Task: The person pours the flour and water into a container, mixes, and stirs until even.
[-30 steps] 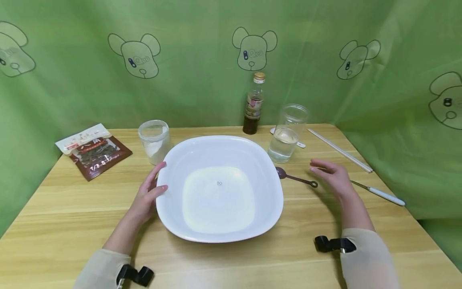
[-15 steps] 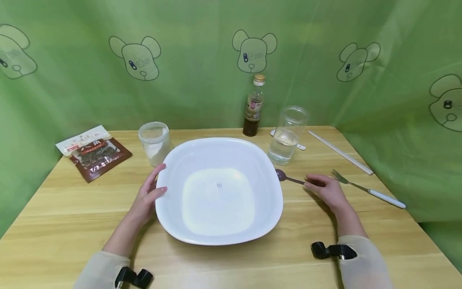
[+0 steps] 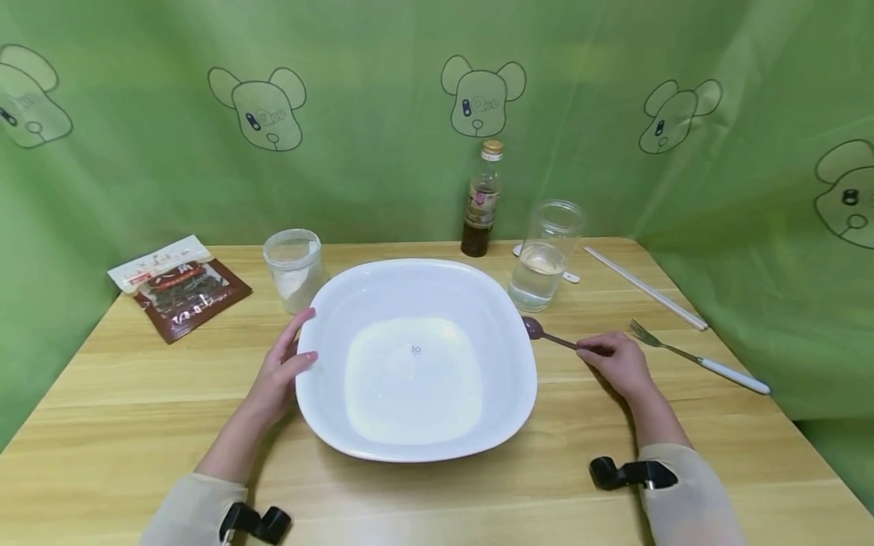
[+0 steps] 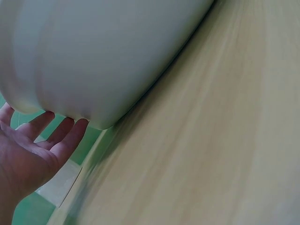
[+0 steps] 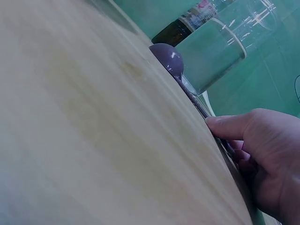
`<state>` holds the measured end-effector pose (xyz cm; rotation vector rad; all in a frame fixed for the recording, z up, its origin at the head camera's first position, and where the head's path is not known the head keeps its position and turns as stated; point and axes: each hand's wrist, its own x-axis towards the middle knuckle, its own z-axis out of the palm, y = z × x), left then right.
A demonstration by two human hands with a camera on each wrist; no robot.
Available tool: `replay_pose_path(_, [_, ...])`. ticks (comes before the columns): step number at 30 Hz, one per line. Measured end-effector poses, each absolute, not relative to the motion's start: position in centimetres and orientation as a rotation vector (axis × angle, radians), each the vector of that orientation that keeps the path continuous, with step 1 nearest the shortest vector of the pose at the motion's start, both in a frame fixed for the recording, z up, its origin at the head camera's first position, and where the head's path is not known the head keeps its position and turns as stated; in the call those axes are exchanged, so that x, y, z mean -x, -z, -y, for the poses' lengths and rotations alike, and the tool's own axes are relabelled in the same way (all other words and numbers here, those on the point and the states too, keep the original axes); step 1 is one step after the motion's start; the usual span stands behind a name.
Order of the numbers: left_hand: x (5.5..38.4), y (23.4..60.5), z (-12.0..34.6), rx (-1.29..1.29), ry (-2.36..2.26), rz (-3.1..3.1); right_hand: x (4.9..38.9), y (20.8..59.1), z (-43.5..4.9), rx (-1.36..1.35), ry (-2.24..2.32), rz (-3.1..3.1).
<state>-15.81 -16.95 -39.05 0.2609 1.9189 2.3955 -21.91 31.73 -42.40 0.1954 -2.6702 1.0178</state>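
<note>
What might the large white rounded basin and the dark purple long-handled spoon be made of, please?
The basin looks like smooth, glossy plastic, from its even colour and soft sheen, though ceramic is possible. The spoon seems shiny plastic, given its uniform colour and bright highlight.

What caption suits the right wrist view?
Right hand pinching a purple spoon, with a clear jar and a bottle beyond.

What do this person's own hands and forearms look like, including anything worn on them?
The left hand and right hand are ungloved. The left sleeve and right sleeve are plain light beige. Each bears a black device, left and right, with a chunky, rounded end. I see no cables.
</note>
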Motion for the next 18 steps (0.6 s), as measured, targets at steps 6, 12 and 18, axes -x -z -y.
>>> replay_pose_path(6, [15.89,39.03,16.95,-0.257,-2.394,-1.913,22.27,42.79,-31.67,-0.259,-0.908,2.638])
replay_pose_path(12, [15.87,38.94,16.97,-0.260,-2.392,-1.924,22.40,42.85,-31.55,-0.286,-0.842,2.634])
replay_pose_path(18, [15.78,38.87,16.88,-0.257,-2.398,-1.922,22.21,42.54,-31.41,-0.235,-0.852,2.652])
